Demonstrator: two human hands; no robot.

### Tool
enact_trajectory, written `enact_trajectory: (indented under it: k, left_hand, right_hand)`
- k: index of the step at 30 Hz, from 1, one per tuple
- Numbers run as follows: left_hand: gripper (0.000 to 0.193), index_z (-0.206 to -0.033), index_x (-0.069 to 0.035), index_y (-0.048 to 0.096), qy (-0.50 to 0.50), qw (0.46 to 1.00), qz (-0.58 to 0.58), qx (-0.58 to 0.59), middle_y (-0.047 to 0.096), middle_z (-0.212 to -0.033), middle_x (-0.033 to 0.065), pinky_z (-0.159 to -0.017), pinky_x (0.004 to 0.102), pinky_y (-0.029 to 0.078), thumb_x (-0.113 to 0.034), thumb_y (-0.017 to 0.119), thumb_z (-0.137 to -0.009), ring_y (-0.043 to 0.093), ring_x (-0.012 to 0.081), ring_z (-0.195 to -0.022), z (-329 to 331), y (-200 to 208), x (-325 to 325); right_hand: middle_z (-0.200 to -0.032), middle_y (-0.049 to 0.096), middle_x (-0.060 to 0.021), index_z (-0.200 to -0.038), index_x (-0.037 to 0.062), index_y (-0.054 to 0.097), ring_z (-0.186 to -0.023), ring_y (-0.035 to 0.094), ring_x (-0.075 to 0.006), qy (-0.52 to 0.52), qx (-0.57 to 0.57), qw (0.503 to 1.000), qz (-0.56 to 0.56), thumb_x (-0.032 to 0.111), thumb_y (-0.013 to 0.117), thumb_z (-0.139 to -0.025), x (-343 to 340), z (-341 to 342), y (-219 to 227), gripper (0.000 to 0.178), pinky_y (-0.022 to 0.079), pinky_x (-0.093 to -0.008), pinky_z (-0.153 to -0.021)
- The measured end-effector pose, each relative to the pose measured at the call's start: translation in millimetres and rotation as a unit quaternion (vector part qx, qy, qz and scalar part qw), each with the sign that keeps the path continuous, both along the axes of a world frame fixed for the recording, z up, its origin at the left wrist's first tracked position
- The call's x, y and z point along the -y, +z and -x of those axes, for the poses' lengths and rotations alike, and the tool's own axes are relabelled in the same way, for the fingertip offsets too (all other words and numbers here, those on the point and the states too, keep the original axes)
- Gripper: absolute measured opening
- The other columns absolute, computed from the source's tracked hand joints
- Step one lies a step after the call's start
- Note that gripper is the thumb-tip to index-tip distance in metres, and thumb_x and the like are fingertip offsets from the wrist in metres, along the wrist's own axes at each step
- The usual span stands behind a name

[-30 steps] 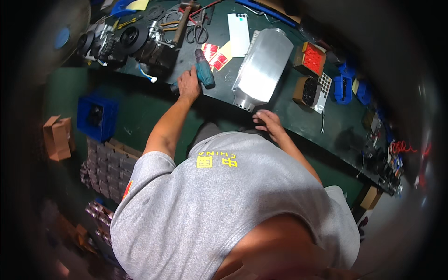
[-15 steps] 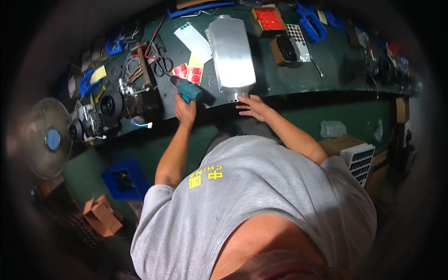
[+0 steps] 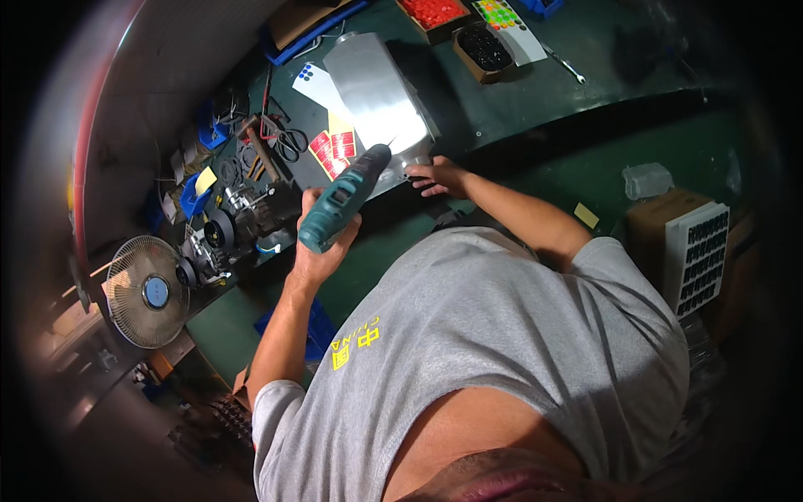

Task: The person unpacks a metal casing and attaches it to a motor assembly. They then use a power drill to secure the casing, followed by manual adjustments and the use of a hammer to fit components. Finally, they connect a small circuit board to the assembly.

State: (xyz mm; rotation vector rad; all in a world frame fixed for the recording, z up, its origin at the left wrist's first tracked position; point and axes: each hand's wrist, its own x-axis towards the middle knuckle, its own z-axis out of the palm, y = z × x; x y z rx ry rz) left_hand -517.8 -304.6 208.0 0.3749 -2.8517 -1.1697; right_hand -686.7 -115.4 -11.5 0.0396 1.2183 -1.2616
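My left hand (image 3: 316, 258) is wrapped round the handle of a teal and black power drill (image 3: 336, 205). The drill's dark chuck points up and right, and its thin bit overlaps the near end of a silver metal housing (image 3: 372, 84). This long, box-shaped housing lies on the green workbench with its narrow collar toward me. At that collar, my right hand (image 3: 441, 177) rests its fingertips against the near edge, the other fingers loosely apart. I cannot make out anything small between them. Red and white label sheets (image 3: 332, 151) lie left of the housing.
Left on the bench are black scissors (image 3: 291, 145), a hammer (image 3: 262, 151) and motor assemblies (image 3: 222, 230). A fan (image 3: 150, 291) stands beyond. Boxes of red parts (image 3: 431, 12) and black parts (image 3: 483, 52) and a wrench (image 3: 565, 64) lie far right. A carton (image 3: 657, 224) stands low right.
My left hand has raised the drill toward me and turned it so its chuck points at the housing's near end. My right hand stays by the collar. The view has tilted and shifted.
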Motion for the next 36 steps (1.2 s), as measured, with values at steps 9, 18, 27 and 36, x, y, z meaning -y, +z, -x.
enact_trajectory:
  k: [9, 18, 27, 36]
  left_hand:
    - [0.037, -0.109, -0.003, 0.051, -0.074, 0.976, 0.062, 0.195, 0.069, -0.089, 0.0186, -0.074, 0.0432, 0.056, -0.014, 0.078, -0.086, 0.072, 0.0393, -0.088, 57, 39, -28]
    - [0.042, -0.111, -0.004, 0.049, -0.098, 0.948, 0.154, 0.262, 0.072, -0.088, 0.0227, -0.074, 0.0488, 0.057, -0.015, 0.079, -0.083, 0.071, 0.0441, -0.087, 88, 57, -49]
    - [0.051, -0.126, -0.005, 0.053, -0.167, 0.931, 0.204, 0.253, 0.072, -0.086, 0.0207, -0.075, 0.0488, 0.058, -0.017, 0.077, -0.082, 0.072, 0.0408, -0.084, 125, 60, -39]
    - [0.030, -0.106, -0.004, 0.073, -0.263, 0.891, 0.220, 0.298, 0.075, -0.092, 0.0158, -0.076, 0.0419, 0.059, -0.024, 0.079, -0.083, 0.073, 0.0328, -0.084, 184, 65, -35]
  right_hand:
    - [-0.133, 0.054, -0.0221, -0.149, -0.0175, 0.022, -0.118, 0.059, -0.0262, -0.021, 0.025, 0.998, 0.060, 0.055, 0.087, -0.075, -8, 2, -25, 0.122, 0.053, -0.0389, -0.091]
    - [-0.119, 0.062, -0.0137, -0.122, -0.0008, 0.066, -0.105, 0.061, -0.0206, -0.035, 0.006, 0.997, 0.073, 0.056, 0.087, -0.073, -14, 3, -9, 0.078, 0.053, -0.0343, -0.083]
    - [-0.103, 0.064, -0.0064, -0.113, 0.0065, 0.072, -0.096, 0.060, -0.0177, -0.018, -0.035, 0.998, 0.039, 0.063, 0.083, -0.072, -10, 5, -1, 0.071, 0.052, -0.0327, -0.079]
    - [-0.101, 0.065, -0.0049, -0.121, 0.0080, 0.069, -0.093, 0.061, -0.0182, -0.002, -0.036, 0.998, 0.053, 0.061, 0.083, -0.071, -2, 1, -24, 0.074, 0.052, -0.0334, -0.079]
